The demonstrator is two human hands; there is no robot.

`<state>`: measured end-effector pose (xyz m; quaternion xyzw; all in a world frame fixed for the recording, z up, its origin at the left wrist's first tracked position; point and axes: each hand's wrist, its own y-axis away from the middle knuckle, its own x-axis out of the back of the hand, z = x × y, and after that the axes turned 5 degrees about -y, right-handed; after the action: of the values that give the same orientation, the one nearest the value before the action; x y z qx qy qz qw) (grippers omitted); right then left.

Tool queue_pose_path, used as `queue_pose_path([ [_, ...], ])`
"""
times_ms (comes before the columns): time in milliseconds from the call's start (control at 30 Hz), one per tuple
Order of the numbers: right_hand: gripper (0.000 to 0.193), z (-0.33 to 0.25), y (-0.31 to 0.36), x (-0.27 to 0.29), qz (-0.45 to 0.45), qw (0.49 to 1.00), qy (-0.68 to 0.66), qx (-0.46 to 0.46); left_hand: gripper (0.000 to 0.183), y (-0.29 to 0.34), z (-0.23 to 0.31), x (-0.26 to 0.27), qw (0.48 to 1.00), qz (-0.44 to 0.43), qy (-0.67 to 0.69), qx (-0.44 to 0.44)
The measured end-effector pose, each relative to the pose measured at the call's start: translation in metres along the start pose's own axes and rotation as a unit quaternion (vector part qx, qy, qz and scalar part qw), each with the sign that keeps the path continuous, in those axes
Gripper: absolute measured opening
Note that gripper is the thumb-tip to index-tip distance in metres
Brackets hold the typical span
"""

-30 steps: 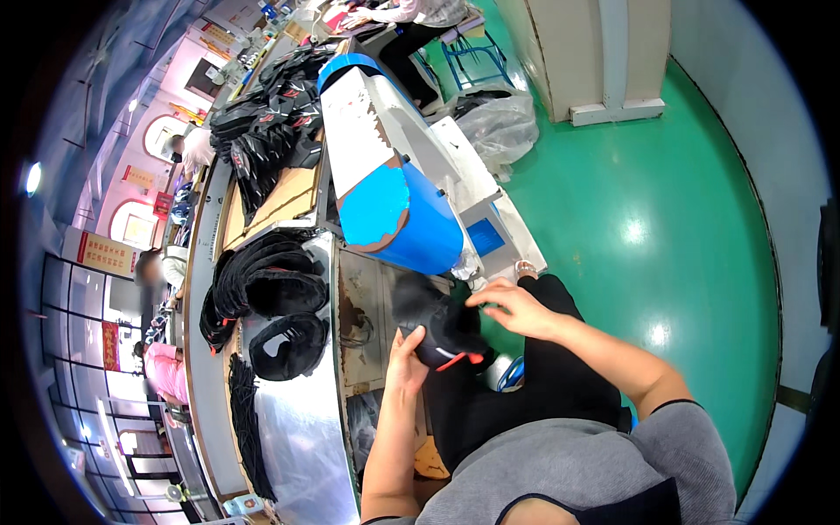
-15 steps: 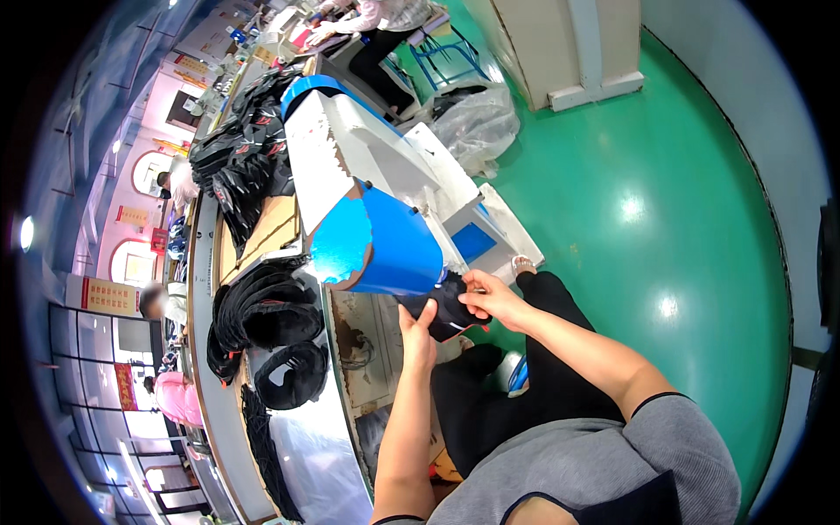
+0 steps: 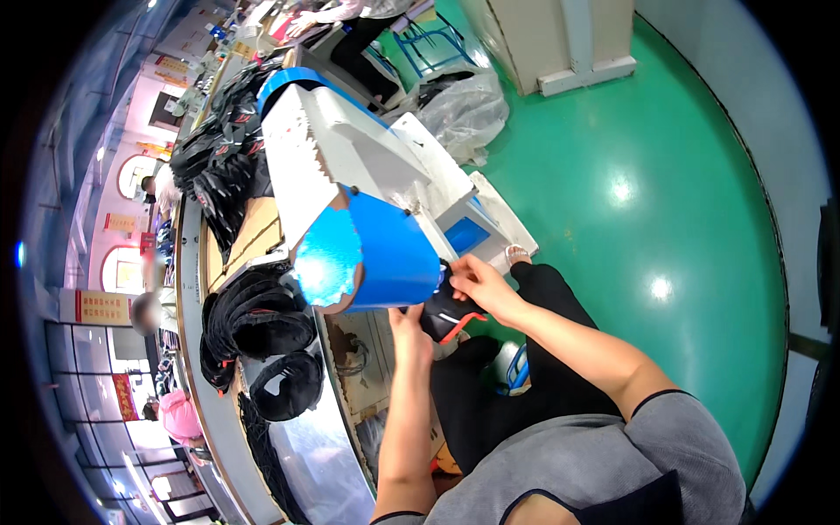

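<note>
A black shoe upper [image 3: 444, 313] with a red-orange edge is held beneath the front end of a blue and white machine head [image 3: 395, 254]. My left hand [image 3: 409, 336] grips its left side; the thumb shows, while most of the fingers are hidden behind the upper and the machine. On the far right edge, my right hand [image 3: 479, 287] pinches the upper between bent fingers. The part of the machine that meets the upper is hidden under the blue cover.
Left of the machine, a stack of black padded pieces [image 3: 254, 319] and a single round one [image 3: 287, 385] lie on the bench. Black uppers [image 3: 223, 175] are piled farther back. A clear plastic bag [image 3: 464, 114] rests on the green floor. At the far bench sits another person [image 3: 354, 44].
The shoe upper has turned and shifted slightly left under the machine, showing more of its red-orange edge. Both hands have moved a little left with it. The whole view has shifted slightly.
</note>
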<state>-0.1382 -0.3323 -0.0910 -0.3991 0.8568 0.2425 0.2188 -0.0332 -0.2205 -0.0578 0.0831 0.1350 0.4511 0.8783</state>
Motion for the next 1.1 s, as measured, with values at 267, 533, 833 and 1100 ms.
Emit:
queue_pose_path([
  [267,0.016,0.02,0.053,-0.021,-0.099,0.992,0.049,-0.054,0.073,0.105,0.038,0.043,0.909,-0.049,-0.387,-0.146],
  [533,0.019,0.03,0.023,-0.149,-0.282,0.909,0.281,0.124,0.046,0.245,0.141,0.197,0.559,0.207,-0.778,-0.2],
  [833,0.033,0.064,-0.032,-0.291,-0.354,0.699,0.551,0.287,0.028,0.343,0.049,0.452,0.279,0.304,-0.91,0.028],
  [1100,0.018,0.053,0.042,-0.291,-0.414,0.735,0.419,0.335,0.064,0.296,0.094,0.321,0.58,0.299,-0.72,-0.236],
])
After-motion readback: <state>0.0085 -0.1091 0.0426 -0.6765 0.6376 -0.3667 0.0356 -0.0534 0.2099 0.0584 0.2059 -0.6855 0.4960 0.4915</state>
